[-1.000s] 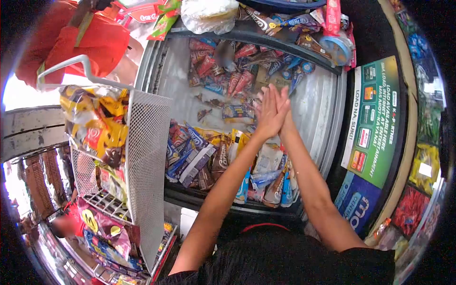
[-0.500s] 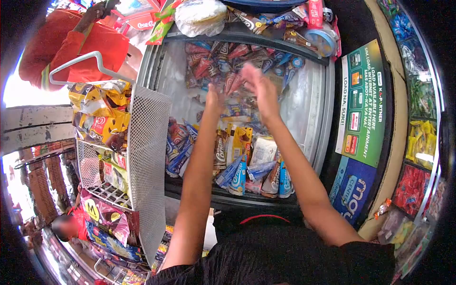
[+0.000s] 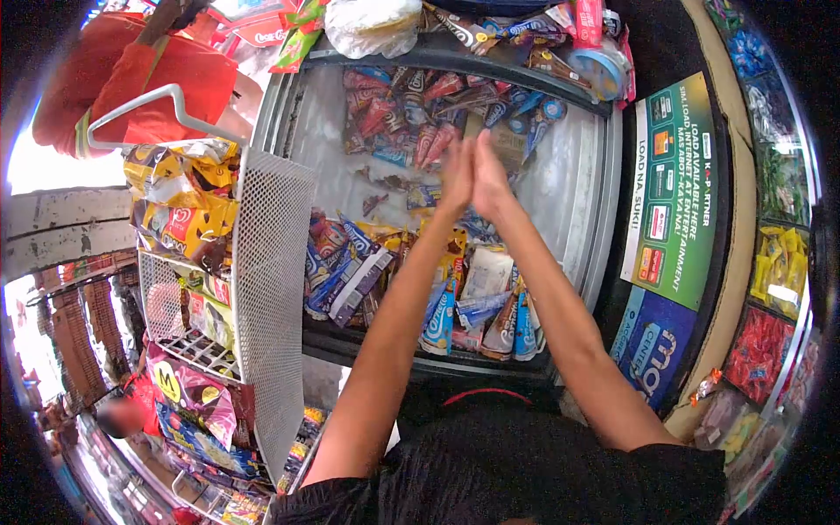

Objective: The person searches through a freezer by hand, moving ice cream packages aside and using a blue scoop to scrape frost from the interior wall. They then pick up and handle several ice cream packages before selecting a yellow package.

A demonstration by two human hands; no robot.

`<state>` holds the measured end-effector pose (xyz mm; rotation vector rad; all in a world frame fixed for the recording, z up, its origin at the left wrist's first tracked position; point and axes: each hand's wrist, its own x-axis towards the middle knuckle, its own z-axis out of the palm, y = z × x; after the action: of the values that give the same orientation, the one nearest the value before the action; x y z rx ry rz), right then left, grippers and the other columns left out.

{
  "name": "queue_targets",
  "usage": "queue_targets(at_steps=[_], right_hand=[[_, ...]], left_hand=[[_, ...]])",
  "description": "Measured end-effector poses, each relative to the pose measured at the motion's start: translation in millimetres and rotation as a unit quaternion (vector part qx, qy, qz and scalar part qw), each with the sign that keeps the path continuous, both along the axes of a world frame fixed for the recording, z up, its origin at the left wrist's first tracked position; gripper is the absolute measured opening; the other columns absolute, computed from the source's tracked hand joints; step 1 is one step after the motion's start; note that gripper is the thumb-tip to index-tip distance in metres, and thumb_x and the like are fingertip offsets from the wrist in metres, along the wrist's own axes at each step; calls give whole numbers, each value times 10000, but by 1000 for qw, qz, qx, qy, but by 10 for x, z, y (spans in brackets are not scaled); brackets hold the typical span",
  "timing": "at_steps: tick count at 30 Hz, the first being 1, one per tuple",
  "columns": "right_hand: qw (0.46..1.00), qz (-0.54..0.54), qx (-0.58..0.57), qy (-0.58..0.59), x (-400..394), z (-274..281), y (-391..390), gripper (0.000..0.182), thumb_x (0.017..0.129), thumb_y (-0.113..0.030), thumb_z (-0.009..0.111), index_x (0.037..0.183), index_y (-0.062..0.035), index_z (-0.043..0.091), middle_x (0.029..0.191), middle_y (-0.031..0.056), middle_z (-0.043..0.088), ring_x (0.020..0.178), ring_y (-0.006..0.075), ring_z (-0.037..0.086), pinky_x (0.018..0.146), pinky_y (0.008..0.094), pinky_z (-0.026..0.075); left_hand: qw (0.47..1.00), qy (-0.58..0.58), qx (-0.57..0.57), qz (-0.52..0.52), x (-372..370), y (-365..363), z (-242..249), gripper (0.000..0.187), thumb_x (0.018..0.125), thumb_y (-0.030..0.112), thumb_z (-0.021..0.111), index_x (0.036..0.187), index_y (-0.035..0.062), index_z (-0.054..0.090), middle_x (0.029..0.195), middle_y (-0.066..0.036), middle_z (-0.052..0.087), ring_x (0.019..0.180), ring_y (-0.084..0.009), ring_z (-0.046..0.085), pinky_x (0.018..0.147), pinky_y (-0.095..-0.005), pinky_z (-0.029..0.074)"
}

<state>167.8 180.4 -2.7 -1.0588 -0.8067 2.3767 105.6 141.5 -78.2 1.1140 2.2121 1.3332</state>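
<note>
Pressing palm to palm above the open freezer chest (image 3: pixel 604 219), the left hand (image 3: pixel 457 179) and right hand (image 3: pixel 490 179) are both flat, fingers extended, gripping nothing; far to the left of the left hand stands a white wire rack (image 3: pixel 271 262) stuffed with yellow snack packets (image 3: pixel 175 210), and above that rack a person in an orange garment (image 3: pixel 140 79) is partly in view; below the joined hands, nearer the wearer, lie wrapped ice-cream bars and cones (image 3: pixel 437 306) packed along the near wall of the chest; beyond the fingertips a second heap of red and blue cone wrappers (image 3: pixel 420 114) fills the far end, with frosted bare floor between the heaps; well to the right of the right hand a green poster (image 3: pixel 678 192) and a blue sign (image 3: pixel 652 363) cover the cabinet side.
</note>
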Motion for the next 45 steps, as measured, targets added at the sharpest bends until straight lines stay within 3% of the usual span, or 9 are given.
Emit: queue_targets(at_steps=[10, 16, 20, 25, 28, 34, 39, 43, 45], right_hand=[[954, 42, 295, -3, 59, -650, 170, 705, 925, -580, 293, 1387, -49, 318, 1442, 100, 312, 1315, 235, 311, 1089, 360, 210], [990, 1, -65, 127, 145, -268, 209, 724, 921, -591, 290, 1404, -52, 277, 1463, 56, 273, 1328, 213, 287, 1096, 337, 197], [989, 104, 94, 55, -2, 475, -164, 793, 878, -661, 264, 1436, -99, 223, 1421, 110, 344, 1312, 222, 320, 1077, 359, 213], [749, 70, 657, -52, -48, -197, -143, 545, 953, -451, 320, 1292, -52, 473, 1303, 134, 480, 1202, 241, 455, 1001, 346, 329], [895, 133, 392, -167, -7, -248, 218, 408, 914, -336, 451, 1196, -67, 570, 1112, 119, 617, 1028, 274, 580, 882, 325, 432], [795, 321, 476, -198, 628, -192, 918, 382, 852, -278, 583, 1131, -18, 600, 996, 149, 661, 886, 209, 631, 794, 308, 476], [680, 94, 641, -344, 1091, 787, 1023, 263, 858, -173, 557, 1059, -21, 629, 1030, 174, 637, 922, 280, 628, 810, 337, 475], [597, 2, 701, -391, 1270, 873, 1151, 191, 844, -98, 526, 975, -11, 634, 993, 177, 630, 909, 340, 606, 816, 374, 466], [589, -3, 705, -396, 1320, 741, 1188, 193, 838, -90, 526, 980, -14, 634, 1012, 174, 626, 935, 338, 600, 828, 376, 464]], left_hand=[[771, -633, -5, 64, 172, 155, 1060, 654, 905, 550, 394, 1402, 129, 329, 1431, -85, 335, 1292, -205, 318, 1072, -337, 208], [994, -102, 44, 20, 266, 118, 589, 644, 931, 508, 346, 1394, 66, 285, 1447, -120, 278, 1327, -257, 254, 1078, -382, 208], [985, -154, 74, 21, -82, -106, -179, 597, 930, 494, 358, 1356, 76, 345, 1416, -102, 340, 1295, -232, 318, 1060, -375, 259], [622, -759, 192, 25, -278, 17, 184, 534, 905, 501, 408, 1273, 116, 448, 1289, -75, 488, 1126, -214, 497, 963, -378, 385], [650, -747, 134, 38, -362, 10, 457, 544, 894, 508, 421, 1221, 76, 476, 1040, -67, 573, 1023, -245, 545, 879, -372, 415], [811, -575, 70, -75, -235, -550, 1201, 414, 913, 337, 483, 1227, 69, 502, 1142, -99, 599, 925, -201, 615, 843, -350, 436], [954, 164, -230, -104, -313, -1040, 1010, 323, 892, 234, 552, 1123, 10, 581, 1077, -127, 626, 935, -216, 621, 824, -338, 471], [761, -642, 73, -63, -357, -1122, 1314, 300, 896, 201, 557, 1097, -21, 587, 1060, -137, 632, 980, -216, 613, 842, -313, 460], [943, -324, -31, -72, -362, -1162, 1168, 316, 887, 217, 570, 1087, -26, 594, 1022, -119, 646, 930, -202, 622, 808, -307, 460]])
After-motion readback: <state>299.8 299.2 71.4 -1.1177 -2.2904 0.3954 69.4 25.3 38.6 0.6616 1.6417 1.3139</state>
